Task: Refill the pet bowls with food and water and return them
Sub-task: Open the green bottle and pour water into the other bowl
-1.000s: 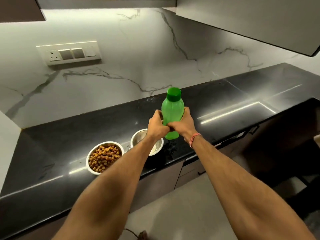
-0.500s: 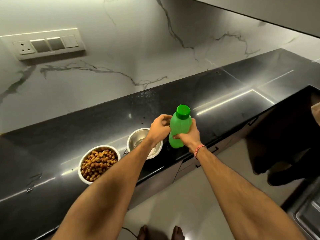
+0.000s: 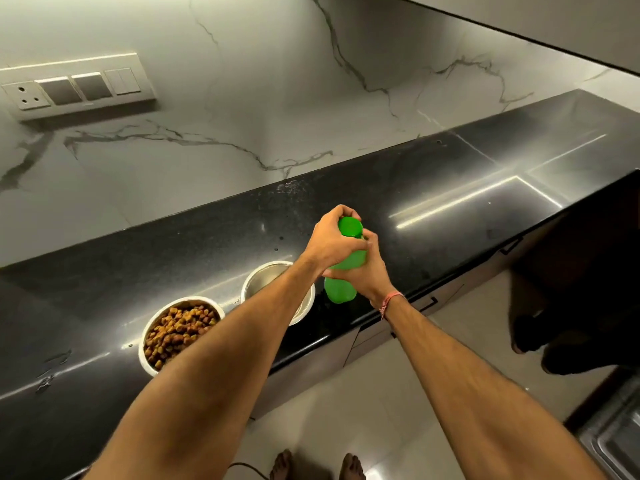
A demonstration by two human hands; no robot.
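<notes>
Gripping green bottle (image 3: 341,292) over counter (image 3: 450,174): right hand (image 3: 369,275) wraps body, left hand (image 3: 330,242) curls round cap (image 3: 349,227). Food bowl (image 3: 180,329) full; steel bowl (image 3: 266,275) looks unfilled, return pending.

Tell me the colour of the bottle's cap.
Green, like the bottle itself; the cap shows in the head view, under the left hand.

A glossy black stone counter (image 3: 450,174) ran along the marble wall. Two steel bowls sat near its front edge, just beside each other — one (image 3: 180,327) heaped with brown kibble, the other (image 3: 273,275) partly hidden.
</notes>
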